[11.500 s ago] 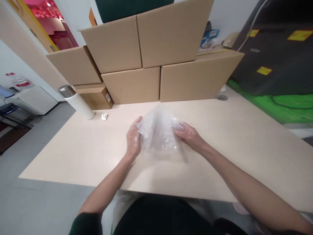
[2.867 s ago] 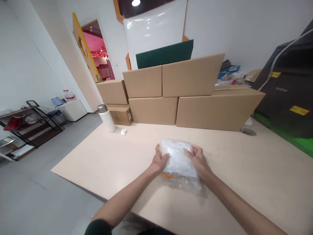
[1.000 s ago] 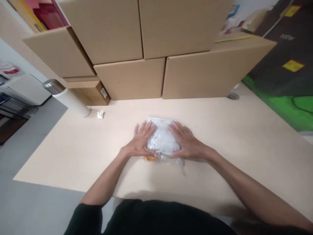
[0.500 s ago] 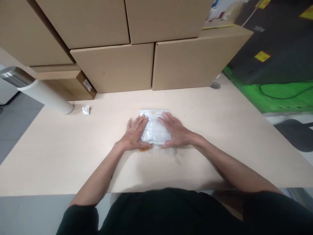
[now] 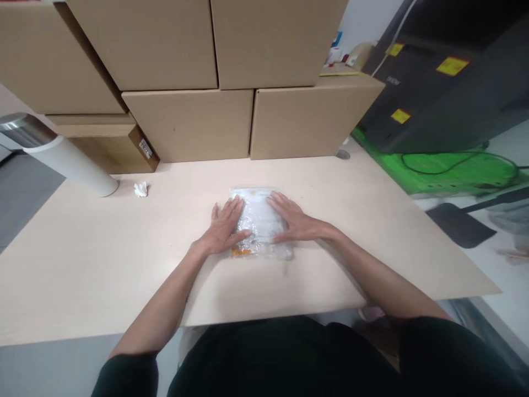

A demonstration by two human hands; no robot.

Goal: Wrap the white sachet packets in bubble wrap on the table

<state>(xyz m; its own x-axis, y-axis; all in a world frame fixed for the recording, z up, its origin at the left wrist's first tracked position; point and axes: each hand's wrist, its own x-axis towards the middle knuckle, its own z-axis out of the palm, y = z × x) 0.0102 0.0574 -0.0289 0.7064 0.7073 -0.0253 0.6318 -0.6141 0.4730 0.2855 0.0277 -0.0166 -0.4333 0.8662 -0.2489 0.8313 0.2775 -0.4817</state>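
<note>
A flat white package in clear plastic wrap (image 5: 259,218) lies on the pale wooden table (image 5: 124,264) in front of me. Its near edge is loose, crinkled plastic with an orange patch (image 5: 241,252) at the left corner. My left hand (image 5: 225,225) rests on the package's left side, fingers stretched out and thumb pointing inward. On the right side lies my right hand (image 5: 292,218), fingers spread over the plastic. The hands stay apart, with the white middle showing between them. Whatever is inside the wrap cannot be made out.
Stacked cardboard boxes (image 5: 188,127) line the table's back edge. At the left stand a white bottle with a steel cap (image 5: 74,160) and a crumpled tissue (image 5: 141,189). A large black case (image 5: 430,94) is beyond the right edge, above a green surface (image 5: 454,172).
The thumbs have shifted up from the package's near edge, so more of the loose plastic shows. My view has turned somewhat to the right.
</note>
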